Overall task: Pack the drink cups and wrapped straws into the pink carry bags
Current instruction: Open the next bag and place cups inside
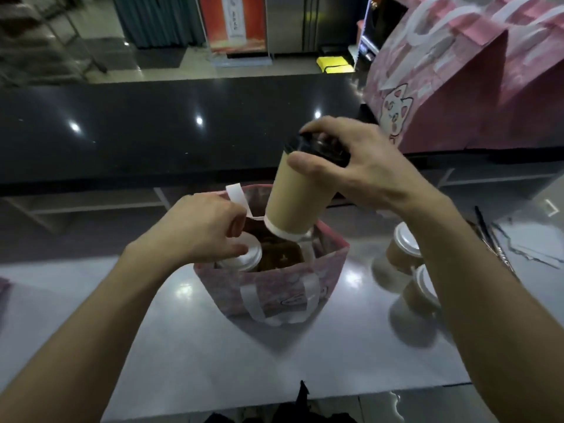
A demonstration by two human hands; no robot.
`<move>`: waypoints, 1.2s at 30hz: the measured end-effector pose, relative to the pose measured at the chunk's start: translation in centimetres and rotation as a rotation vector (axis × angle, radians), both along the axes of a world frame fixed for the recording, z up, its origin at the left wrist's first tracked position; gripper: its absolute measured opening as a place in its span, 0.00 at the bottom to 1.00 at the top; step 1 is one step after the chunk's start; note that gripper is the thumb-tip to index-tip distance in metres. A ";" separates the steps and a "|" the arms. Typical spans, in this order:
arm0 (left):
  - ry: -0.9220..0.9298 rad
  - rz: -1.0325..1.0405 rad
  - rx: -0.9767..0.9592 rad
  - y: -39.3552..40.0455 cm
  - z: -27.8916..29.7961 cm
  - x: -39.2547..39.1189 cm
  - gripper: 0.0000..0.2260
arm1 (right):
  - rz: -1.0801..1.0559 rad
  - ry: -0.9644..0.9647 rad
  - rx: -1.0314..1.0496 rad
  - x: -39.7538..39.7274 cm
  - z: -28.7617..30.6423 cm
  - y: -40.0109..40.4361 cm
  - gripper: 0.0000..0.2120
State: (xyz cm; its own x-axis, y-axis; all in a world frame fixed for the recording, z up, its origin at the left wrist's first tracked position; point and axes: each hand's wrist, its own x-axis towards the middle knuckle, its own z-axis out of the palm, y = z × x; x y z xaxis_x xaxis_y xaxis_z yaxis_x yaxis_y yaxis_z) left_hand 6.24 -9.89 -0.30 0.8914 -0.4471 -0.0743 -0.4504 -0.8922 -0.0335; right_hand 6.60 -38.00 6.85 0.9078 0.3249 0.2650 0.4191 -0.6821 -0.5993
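Head view — right hand (363, 169) grips black-lidded cup (294, 196) by its top — cup hangs below fingers.

Four drink cups are counted: one black-lidded cup (294, 193) held over the open pink bag (274, 288), one white-lidded cup (244, 257) inside it, and two white-lidded cups (403, 245) (422, 290) on the worktop (213, 355). At least two more pink bags (457, 87) are seen on the right.

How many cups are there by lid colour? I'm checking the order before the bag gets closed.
Black-lidded cups: 1, the cup held by the right hand over the pink bag.
White-lidded cups: 3, one in the bag and two on the counter.
Total: 4
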 end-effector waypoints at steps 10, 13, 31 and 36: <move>0.033 -0.050 -0.114 3.4 -1.8 -0.2 0.59 | 0.273 0.271 -0.559 2.3 -5.3 5.4 0.36; 0.054 -0.048 -0.108 3.8 -2.7 0.3 0.64 | 0.243 0.224 -0.727 3.0 -7.3 6.1 0.37; -0.029 -0.153 -0.138 4.3 -3.7 1.0 0.62 | 0.287 0.290 -1.005 4.8 -13.4 9.3 0.47; -0.061 -0.146 -0.130 3.5 -1.4 0.7 0.37 | 0.209 0.275 -0.834 3.2 -9.9 8.4 0.33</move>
State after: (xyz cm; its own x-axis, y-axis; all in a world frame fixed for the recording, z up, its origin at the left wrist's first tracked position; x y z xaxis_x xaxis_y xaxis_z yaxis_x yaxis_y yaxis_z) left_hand 6.92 -6.35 -1.75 0.8176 -0.5741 0.0445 -0.5757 -0.8164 0.0462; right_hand 9.79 -29.59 -3.01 0.8051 0.4798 -0.3487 0.4982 -0.8661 -0.0415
